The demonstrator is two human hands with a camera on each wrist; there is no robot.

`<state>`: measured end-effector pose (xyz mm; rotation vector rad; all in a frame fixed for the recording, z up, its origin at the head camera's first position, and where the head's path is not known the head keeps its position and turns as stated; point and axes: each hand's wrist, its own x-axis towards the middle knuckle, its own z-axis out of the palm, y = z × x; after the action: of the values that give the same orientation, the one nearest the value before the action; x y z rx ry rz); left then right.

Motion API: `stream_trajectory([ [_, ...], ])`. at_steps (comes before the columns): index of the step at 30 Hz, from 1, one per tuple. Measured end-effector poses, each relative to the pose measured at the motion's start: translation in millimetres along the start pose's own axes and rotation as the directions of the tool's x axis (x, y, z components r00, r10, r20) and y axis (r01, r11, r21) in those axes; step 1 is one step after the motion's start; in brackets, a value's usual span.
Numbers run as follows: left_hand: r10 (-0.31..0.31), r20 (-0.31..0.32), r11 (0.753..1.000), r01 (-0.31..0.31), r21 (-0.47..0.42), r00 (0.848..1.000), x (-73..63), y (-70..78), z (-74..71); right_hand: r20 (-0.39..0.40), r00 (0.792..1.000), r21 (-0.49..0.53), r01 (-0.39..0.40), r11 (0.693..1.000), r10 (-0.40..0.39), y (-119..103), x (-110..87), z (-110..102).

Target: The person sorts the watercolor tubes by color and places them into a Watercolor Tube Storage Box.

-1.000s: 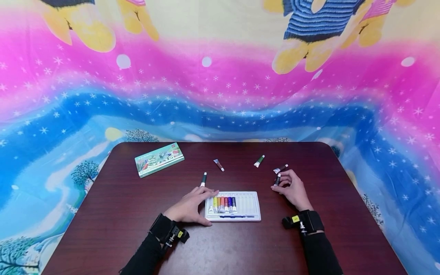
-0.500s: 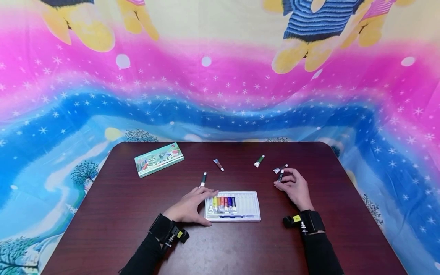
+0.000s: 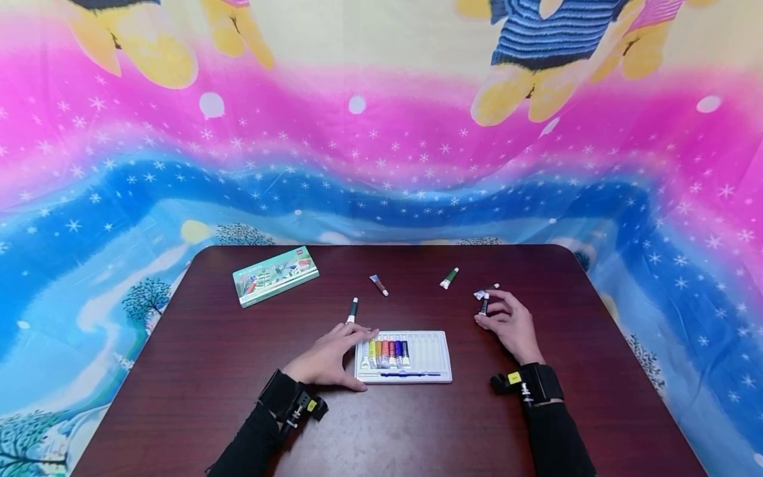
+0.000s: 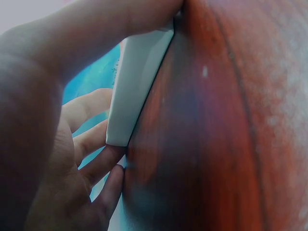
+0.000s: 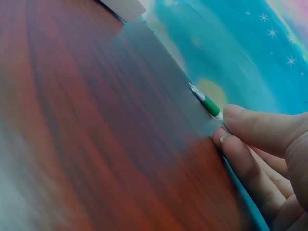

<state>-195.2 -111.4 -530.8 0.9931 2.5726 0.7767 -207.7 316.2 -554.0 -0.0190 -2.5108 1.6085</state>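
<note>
My left hand (image 3: 324, 354) rests spread at the left end of a white plastic tray (image 3: 430, 354), index finger at the far corner and thumb at the near one. In the left wrist view the fingers (image 4: 98, 144) touch the tray's end wall (image 4: 137, 86). Colourful paint tubes (image 3: 391, 354) lie side by side in the tray's left slots, with a blue paintbrush (image 3: 411, 375) along its front. My right hand (image 3: 514, 328) pinches a black paint tube (image 3: 483, 305), cap upward. In the right wrist view thumb and fingers mostly hide it.
Beyond the right fingertips lies another paint tube (image 3: 479, 295), partly overlapped. Farther off are a green tube (image 3: 450, 278), a brown tube (image 3: 378, 285) and a dark green tube (image 3: 353, 310) by the left hand. A green cardboard box (image 3: 276, 276) sits at back left.
The right hand shifted slightly right and away with the black tube, then tilted the tube a little more upright. The left hand and the tray have stayed still.
</note>
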Motion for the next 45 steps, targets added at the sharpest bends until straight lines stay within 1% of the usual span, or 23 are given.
stream_trajectory([
  [5,-0.003,0.0,1.0,0.003,0.004,1.0,0.4,-0.3,0.3,0.011,0.999,-0.014,0.044,0.999,-0.044,-12,-1.0,7],
  [7,0.0,-0.002,1.0,0.0,0.008,1.0,1.2,-0.8,0.8,0.007,0.998,-0.032,0.064,0.997,-0.064,-21,-1.5,11],
  [10,0.008,-0.005,1.0,-0.008,0.012,1.0,2.9,-1.6,1.4,-0.012,0.995,-0.06,0.099,0.993,-0.1,-41,-4.1,16],
  [13,0.014,-0.006,1.0,-0.014,0.008,1.0,4.4,-1.8,0.9,-0.034,0.985,-0.069,0.167,0.984,-0.17,-63,-8.6,21],
  [17,0.013,-0.006,1.0,-0.013,0.001,1.0,4.4,-1.6,-0.3,-0.059,0.964,-0.072,0.255,0.964,-0.26,-87,-15.1,26],
  [19,0.012,-0.006,1.0,-0.012,0.002,1.0,3.9,-2.0,-0.4,-0.065,0.958,-0.072,0.274,0.959,-0.278,-95,-17.8,28],
  [21,0.011,-0.005,1.0,-0.011,0.006,1.0,3.3,-2.2,-0.4,-0.066,0.957,-0.069,0.278,0.958,-0.283,-100,-19.7,29],
  [25,0.007,-0.004,1.0,-0.007,0.011,1.0,2.4,-2.5,-0.1,-0.054,0.962,-0.037,0.265,0.963,-0.267,-104,-21.4,31],
  [30,0.007,-0.007,1.0,-0.007,0.008,1.0,1.8,-3.1,0.1,-0.019,0.973,0.005,0.231,0.973,-0.231,-102,-21.1,34],
  [33,0.01,-0.013,1.0,-0.01,0.006,1.0,1.2,-4.1,0.2,0.03,0.978,-0.053,0.208,0.977,-0.207,-99,-20.6,40],
  [36,0.008,-0.015,1.0,-0.008,0.006,1.0,0.3,-4.3,-0.2,0.118,0.979,-0.136,0.182,0.974,-0.166,-95,-21.7,54],
  [38,0.005,-0.011,1.0,-0.005,0.008,1.0,-0.2,-4.1,-0.2,0.199,0.972,-0.173,0.162,0.971,-0.126,-92,-24.5,65],
  [41,0.0,-0.003,1.0,0.0,-0.001,1.0,-0.6,-2.9,-0.3,0.308,0.949,-0.192,0.127,0.973,-0.063,-89,-31.2,84],
  [43,-0.002,0.001,1.0,0.002,-0.01,1.0,-0.6,-2.2,-0.1,0.349,0.936,-0.206,0.109,0.973,-0.031,-88,-35.8,94],
  [45,-0.003,0.002,1.0,0.003,-0.014,1.0,-0.4,-2.2,0.4,0.356,0.934,-0.222,0.096,0.97,-0.011,-88,-39.3,101],
])
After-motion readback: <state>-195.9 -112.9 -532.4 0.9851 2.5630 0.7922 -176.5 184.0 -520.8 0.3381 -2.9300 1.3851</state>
